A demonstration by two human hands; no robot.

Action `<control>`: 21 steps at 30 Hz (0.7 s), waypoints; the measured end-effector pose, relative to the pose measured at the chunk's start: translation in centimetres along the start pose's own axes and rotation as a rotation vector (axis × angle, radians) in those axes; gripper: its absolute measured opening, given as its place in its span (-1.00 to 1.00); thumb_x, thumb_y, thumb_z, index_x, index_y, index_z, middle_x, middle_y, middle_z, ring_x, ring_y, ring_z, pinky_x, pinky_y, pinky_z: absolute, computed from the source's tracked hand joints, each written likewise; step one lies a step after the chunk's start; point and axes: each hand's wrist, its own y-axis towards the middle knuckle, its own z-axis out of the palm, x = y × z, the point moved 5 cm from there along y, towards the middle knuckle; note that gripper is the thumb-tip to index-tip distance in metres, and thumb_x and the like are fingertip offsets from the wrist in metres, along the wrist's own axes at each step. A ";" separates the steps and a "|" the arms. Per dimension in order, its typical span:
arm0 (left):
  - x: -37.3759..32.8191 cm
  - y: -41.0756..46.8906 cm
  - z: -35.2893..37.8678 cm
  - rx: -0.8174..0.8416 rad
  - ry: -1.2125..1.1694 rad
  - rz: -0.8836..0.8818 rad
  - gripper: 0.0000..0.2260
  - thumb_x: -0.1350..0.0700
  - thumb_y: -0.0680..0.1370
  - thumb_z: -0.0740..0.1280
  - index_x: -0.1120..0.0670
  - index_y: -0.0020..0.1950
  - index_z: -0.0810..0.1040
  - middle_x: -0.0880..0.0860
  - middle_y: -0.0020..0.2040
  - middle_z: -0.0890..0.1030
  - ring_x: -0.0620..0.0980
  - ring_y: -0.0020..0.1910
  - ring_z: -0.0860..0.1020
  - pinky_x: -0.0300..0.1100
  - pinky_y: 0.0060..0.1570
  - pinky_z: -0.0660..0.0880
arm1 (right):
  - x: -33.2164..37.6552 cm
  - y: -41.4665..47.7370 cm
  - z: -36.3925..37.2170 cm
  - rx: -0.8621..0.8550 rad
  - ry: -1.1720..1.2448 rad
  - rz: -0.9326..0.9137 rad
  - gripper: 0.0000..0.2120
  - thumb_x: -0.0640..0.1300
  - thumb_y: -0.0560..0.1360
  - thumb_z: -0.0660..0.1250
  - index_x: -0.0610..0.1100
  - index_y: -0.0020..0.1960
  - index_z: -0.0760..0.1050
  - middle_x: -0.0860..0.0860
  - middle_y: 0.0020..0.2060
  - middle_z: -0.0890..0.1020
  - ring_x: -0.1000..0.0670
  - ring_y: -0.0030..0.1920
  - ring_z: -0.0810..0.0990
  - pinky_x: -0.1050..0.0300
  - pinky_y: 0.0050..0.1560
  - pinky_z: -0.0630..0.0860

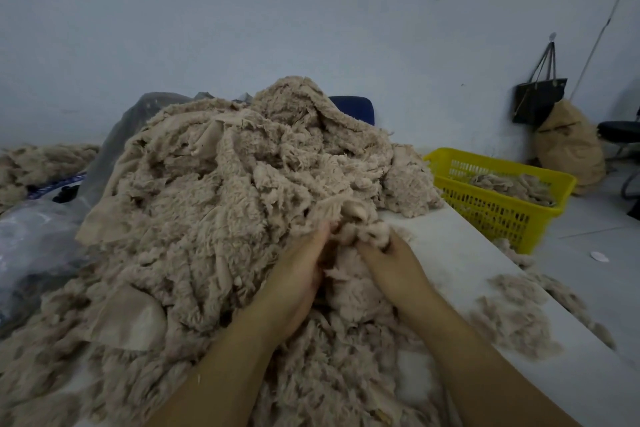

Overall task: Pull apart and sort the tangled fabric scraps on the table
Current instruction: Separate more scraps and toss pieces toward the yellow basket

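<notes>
The fabric scraps are all a plain beige-tan. The basket is bright yellow, the table white, the hanging bag black.

Dim scene, a flat bluish cast all over, no glare anywhere. Light is soft and even; shadows are faint, darkest in the folds of the scrap pile and between the left hand and right hand. Fingers look slightly smeared. Wide-angle bend bows the counter along its right edge; the frame's corners go dark and soft.

Left hand, right hand side by side, both gripping fabric scraps.
</notes>
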 end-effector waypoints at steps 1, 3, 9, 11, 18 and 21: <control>0.0 0.1 -0.3 -0.023 -0.017 0.012 -0.59 -0.23 0.56 0.17 -0.08 0.19 0.68 0.00 0.26 0.64 -0.07 0.27 0.58 -0.09 0.25 0.47 | -0.2 0.1 -0.3 -0.014 0.083 0.065 -0.86 -0.08 0.59 0.29 0.07 -0.01 0.62 0.15 -0.10 0.71 0.08 0.00 0.67 0.17 -0.02 0.58; -0.4 0.2 -1.2 -0.086 -0.019 0.073 -0.55 -0.23 0.57 0.08 -0.08 0.17 0.68 -0.01 0.25 0.64 -0.05 0.21 0.59 -0.11 0.17 0.44 | -0.3 0.2 -0.7 -0.023 0.319 0.170 -0.80 -0.12 0.59 0.27 -0.06 -0.07 0.67 -0.07 -0.10 0.73 -0.09 -0.04 0.71 0.02 -0.08 0.62; -1.6 0.5 -3.8 -0.191 -0.357 0.165 -0.52 -0.23 0.66 -0.01 -0.03 0.30 0.56 0.01 0.25 0.64 -0.07 0.12 0.65 -0.12 0.10 0.44 | 0.0 0.3 -1.7 -0.071 0.688 0.262 -0.81 -0.17 0.62 0.24 -0.23 0.11 0.56 -0.09 -0.10 0.74 -0.02 -0.14 0.73 0.15 -0.32 0.61; -1.9 0.5 -4.0 -0.210 -0.401 0.172 -0.44 -0.33 0.61 -0.03 -0.03 0.36 0.48 -0.01 0.27 0.63 -0.06 0.19 0.63 -0.13 0.16 0.45 | -0.1 0.6 -2.0 -0.080 0.679 0.242 -0.82 -0.17 0.63 0.22 -0.21 0.10 0.57 -0.09 -0.07 0.73 -0.02 -0.10 0.72 0.14 -0.25 0.62; 0.8 -0.5 0.6 0.223 0.905 0.150 -0.74 -0.28 0.48 0.35 -0.35 0.16 0.55 -0.38 0.14 0.52 -0.40 0.17 0.43 -0.38 0.10 0.39 | 0.0 0.7 -1.7 -0.031 0.541 0.180 -0.73 -0.17 0.61 0.22 -0.20 -0.15 0.64 -0.19 -0.19 0.71 -0.11 -0.18 0.70 -0.03 -0.17 0.64; 2.0 -0.3 0.8 0.270 1.136 0.192 -0.86 -0.08 0.58 0.36 -0.23 0.14 0.55 -0.29 0.08 0.48 -0.20 0.17 0.38 -0.43 0.04 0.29 | 0.8 1.5 -4.9 -0.255 0.796 0.006 -0.75 0.03 0.65 0.20 -0.08 0.00 0.57 0.12 -0.17 0.64 0.16 -0.18 0.61 0.19 -0.08 0.51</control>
